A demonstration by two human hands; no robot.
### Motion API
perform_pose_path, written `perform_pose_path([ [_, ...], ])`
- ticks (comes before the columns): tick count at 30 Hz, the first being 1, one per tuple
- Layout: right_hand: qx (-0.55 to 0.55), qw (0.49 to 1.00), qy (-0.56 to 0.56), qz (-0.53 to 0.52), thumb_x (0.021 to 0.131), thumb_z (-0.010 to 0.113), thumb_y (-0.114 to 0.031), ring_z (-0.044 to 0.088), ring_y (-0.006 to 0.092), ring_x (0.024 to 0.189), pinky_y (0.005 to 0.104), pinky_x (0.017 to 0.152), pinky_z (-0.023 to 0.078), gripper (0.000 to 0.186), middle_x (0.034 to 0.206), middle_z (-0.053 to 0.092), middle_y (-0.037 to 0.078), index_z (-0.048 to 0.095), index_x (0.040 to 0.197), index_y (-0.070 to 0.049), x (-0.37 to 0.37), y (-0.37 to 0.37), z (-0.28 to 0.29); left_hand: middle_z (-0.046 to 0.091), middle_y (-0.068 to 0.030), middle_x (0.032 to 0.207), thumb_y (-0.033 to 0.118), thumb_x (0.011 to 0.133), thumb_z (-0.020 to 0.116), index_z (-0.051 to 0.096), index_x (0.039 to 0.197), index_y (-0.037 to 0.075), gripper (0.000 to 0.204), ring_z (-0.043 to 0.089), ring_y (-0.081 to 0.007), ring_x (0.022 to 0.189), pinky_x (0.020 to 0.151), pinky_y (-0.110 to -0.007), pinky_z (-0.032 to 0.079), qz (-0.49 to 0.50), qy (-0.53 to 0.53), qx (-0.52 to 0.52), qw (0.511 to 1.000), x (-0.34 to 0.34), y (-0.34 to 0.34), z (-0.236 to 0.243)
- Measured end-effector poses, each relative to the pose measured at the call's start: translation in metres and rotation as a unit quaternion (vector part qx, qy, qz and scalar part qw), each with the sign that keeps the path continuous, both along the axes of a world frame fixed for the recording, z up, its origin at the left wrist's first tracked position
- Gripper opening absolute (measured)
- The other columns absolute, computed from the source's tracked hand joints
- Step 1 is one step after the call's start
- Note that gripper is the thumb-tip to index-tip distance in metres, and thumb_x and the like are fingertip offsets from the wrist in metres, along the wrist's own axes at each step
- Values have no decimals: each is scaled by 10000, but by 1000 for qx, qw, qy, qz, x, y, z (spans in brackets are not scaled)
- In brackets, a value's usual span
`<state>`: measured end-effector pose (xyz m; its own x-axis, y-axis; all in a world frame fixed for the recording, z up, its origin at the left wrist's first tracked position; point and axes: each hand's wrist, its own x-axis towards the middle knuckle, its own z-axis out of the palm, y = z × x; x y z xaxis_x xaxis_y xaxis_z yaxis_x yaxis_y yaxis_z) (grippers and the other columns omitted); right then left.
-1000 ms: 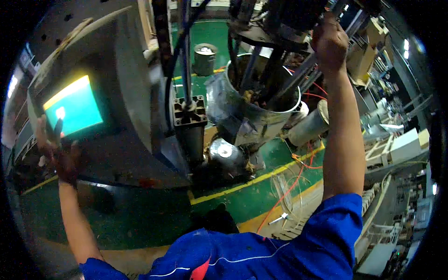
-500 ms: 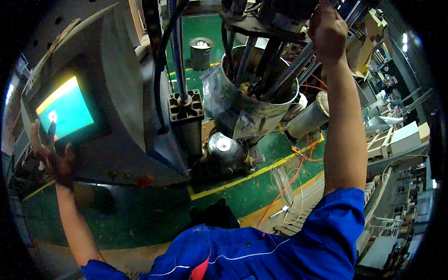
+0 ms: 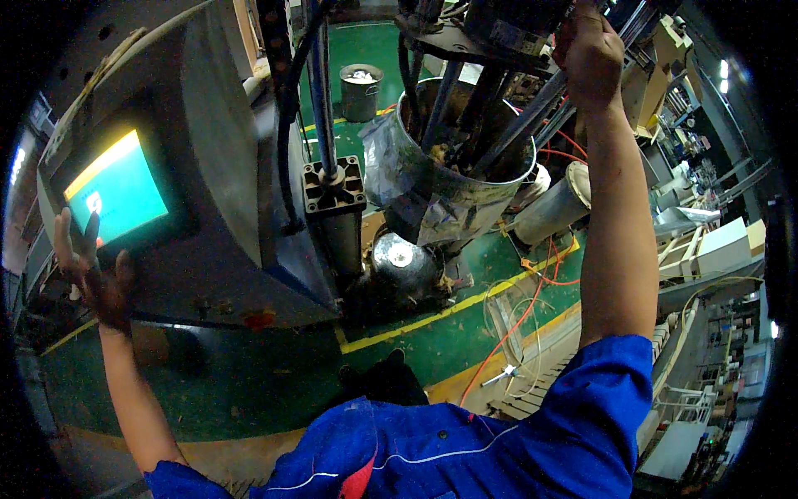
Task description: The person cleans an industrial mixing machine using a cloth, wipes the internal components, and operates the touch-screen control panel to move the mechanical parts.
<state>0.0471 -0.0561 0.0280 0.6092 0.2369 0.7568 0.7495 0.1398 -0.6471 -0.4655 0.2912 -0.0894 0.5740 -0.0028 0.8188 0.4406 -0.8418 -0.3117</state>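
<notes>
A person in a blue work jacket (image 3: 416,445) stands at a large machine, both arms stretched out. The left hand (image 3: 93,270) is at a lit turquoise-and-yellow screen (image 3: 125,187) set in a grey housing (image 3: 212,216); its fingers are spread, the index finger points at the screen, and I see nothing held. The right hand (image 3: 592,62) is raised high beside a dark machine head (image 3: 511,29), its fingers seemingly curled; the view is poor up there, so I cannot tell how tightly they close or on what. Below the head, metal shafts (image 3: 522,125) slant down into a big, open metal drum (image 3: 495,198), right of a bolted column base (image 3: 334,185). I would judge the work to be under way: the screen is lit and the shafts are in the drum, not yet clear of it. Whether anything is running, and how much remains, I cannot say. The drum's outside is patched with crumpled sheeting; inside, a tan lump sits near the shafts, the rest lost in shadow. A small bucket (image 3: 360,101) behind holds something white. A grey cylinder (image 3: 549,209) leans nearby, its contents hidden.
</notes>
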Motion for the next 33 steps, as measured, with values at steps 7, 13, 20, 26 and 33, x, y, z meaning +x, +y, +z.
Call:
perform_pose_path([
  [7,8,996,54,73,1035,515,-495,388,97,472,298,459,298,463,562,409,-49,518,726,-150,10,-4,-3,362,-164,1553,563,961,588,611,1379,80,639,339,-355,1434,1139,-480,351,-6,-6,22,1000,4,-2,-2],
  [13,3,1000,2,8,1031,514,-480,395,101,467,303,447,296,459,560,419,-44,528,724,-139,9,-2,-4,362,-161,1550,558,978,568,589,1397,93,626,328,-351,1446,1159,-485,326,-27,-16,8,999,7,-5,-2],
  [20,9,999,27,19,1028,527,-464,396,103,471,304,453,300,454,564,423,-38,527,713,-137,9,-4,-3,382,-163,1538,562,975,572,613,1372,79,627,348,-359,1438,1171,-494,311,-18,-3,27,999,3,-7,4],
  [26,28,999,14,27,1033,529,-453,399,102,475,300,458,304,448,566,427,-40,519,714,-139,17,-4,-5,403,-166,1526,540,971,595,615,1365,58,623,355,-347,1433,1148,-466,356,-20,-17,10,1000,1,-4,1],
  [33,-3,994,103,42,988,606,-346,494,166,533,314,523,417,298,710,566,-6,576,805,-113,35,-3,-5,404,-175,1519,538,963,604,613,1360,62,620,376,-327,1421,1124,-468,384,30,13,26,999,-10,1,1],
])
